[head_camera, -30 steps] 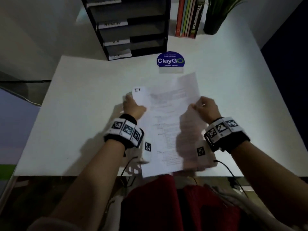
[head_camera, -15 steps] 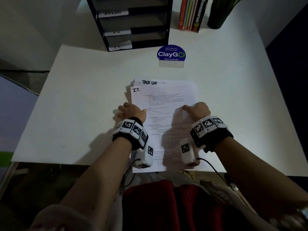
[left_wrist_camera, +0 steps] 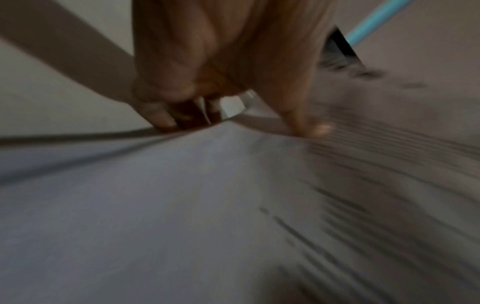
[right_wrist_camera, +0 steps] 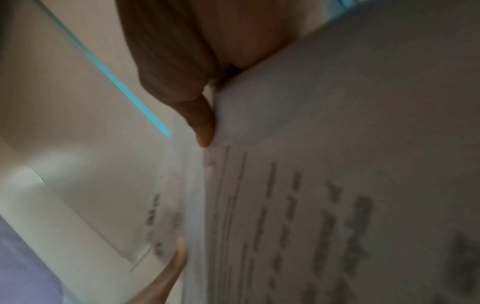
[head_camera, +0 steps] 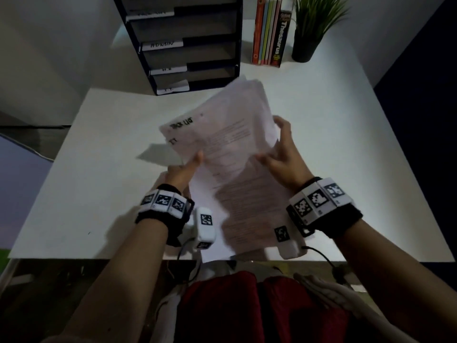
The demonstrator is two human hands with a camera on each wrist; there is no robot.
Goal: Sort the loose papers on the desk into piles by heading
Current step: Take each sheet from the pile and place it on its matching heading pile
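White paper, thin and floppy: from above, the stack of papers [head_camera: 222, 154] hangs tilted over the desk [head_camera: 346, 144], left hand [head_camera: 183, 169] and right hand [head_camera: 284, 154] pinching opposite edges. Both wrist views, blurred, show thumbs clamping sheets; grip edges firmly, they would slide.

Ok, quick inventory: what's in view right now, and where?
papers: a sheaf, white, held tilted above the desk
desk: one, white
tray rack: one, black, labelled, back of desk
books: several, mixed colours, upright right of rack
plant: one, green, black pot, right of books
wristbands: two, black with markers
left hand: grips papers' left edge
right hand: grips papers' right edge
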